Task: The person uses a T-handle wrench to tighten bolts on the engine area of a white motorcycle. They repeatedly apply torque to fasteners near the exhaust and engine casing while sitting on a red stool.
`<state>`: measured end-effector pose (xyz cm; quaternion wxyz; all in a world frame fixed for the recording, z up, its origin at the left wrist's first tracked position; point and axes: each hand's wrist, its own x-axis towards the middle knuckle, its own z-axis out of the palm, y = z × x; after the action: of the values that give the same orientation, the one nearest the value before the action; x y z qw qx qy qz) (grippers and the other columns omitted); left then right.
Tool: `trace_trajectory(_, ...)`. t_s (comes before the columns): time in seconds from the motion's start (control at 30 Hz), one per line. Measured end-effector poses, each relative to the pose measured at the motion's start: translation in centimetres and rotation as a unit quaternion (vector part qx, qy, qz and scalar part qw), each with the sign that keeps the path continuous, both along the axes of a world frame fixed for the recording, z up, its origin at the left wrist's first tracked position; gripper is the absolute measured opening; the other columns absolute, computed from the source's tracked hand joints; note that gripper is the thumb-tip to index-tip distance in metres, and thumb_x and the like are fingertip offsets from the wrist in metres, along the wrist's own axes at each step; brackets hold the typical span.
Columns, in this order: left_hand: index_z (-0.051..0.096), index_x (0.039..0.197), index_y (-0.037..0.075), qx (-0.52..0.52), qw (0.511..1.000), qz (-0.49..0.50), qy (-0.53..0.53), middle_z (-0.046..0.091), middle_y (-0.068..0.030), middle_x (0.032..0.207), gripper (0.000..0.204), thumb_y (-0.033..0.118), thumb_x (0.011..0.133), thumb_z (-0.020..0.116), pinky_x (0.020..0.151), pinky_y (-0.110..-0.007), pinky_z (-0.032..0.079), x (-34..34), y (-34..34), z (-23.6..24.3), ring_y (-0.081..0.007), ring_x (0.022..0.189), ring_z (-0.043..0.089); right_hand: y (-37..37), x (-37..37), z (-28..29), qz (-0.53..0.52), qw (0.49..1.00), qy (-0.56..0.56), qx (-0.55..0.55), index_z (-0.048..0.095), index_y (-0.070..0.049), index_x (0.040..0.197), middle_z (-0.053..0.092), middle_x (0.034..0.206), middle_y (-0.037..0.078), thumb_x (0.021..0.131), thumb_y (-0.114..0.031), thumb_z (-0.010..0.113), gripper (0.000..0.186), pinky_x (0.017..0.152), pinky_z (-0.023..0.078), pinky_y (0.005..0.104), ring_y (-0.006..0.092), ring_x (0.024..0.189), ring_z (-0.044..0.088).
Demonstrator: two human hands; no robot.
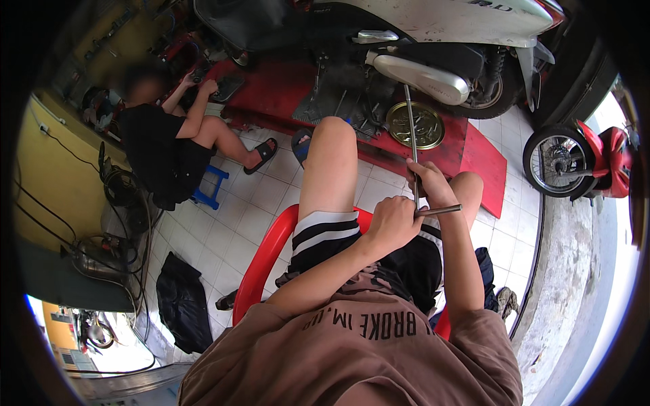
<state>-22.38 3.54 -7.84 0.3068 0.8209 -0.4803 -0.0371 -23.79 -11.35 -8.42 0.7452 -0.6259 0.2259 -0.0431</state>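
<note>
A long metal T-handle wrench (411, 125) reaches from my lap toward the underside of a white and black scooter (440, 27). Its far tip overlaps the lower edge of the silver engine cover (421, 76); whether it touches a bolt I cannot tell. My left hand (395, 225) is closed around one end of the crossbar, whose other end sticks out to the right. Just beyond it, my right hand (432, 184) grips the shaft. Beneath the shaft, a round golden tray (428, 140) holds small metal parts too small to name.
The scooter stands over a red platform (271, 91) with several tools on a dark mat (342, 88). On the left, a person in black (152, 128) sits on a blue stool (213, 188). A red motorcycle (606, 159) stands right. I sit on a red chair (261, 264).
</note>
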Motion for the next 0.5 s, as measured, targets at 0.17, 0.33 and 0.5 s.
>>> trace_trajectory(0.17,0.061,0.06,-0.003,0.035,0.999,-0.017,-0.026,0.061,-0.0214,0.063,0.036,0.027,0.081,0.065,0.062,-0.047,0.049,-0.2,0.2,0.3,-0.0384,0.062,0.061,0.0,-0.6,1.1,0.028,0.998,0.02,-0.044,0.055,-0.006,0.066,0.041,0.054,-0.005,0.092,-0.037,0.056,0.04,0.043,0.02,0.0247,0.0053,0.046,0.03)
trace_trajectory(0.33,0.063,0.063,-0.002,0.048,0.998,-0.05,0.005,0.061,-0.0211,0.063,0.032,0.025,0.079,0.068,0.062,-0.046,0.05,-0.1,0.8,0.7,-0.0376,0.064,0.063,0.5,-0.9,1.6,0.02,0.992,0.081,-0.098,0.057,-0.004,0.073,0.045,0.059,-0.003,0.092,-0.038,0.055,0.039,0.045,0.025,0.0254,0.0065,0.051,0.033)
trace_trajectory(0.5,0.064,0.065,-0.002,-0.003,0.993,-0.101,0.066,0.061,-0.0201,0.063,0.031,0.025,0.079,0.068,0.059,-0.045,0.05,-0.8,0.8,-0.7,-0.037,0.062,0.062,-0.5,-1.7,1.0,0.096,0.972,0.136,-0.164,0.061,-0.001,0.082,0.05,0.065,-0.001,0.093,-0.035,0.054,0.037,0.051,0.033,0.0263,0.0101,0.056,0.04)
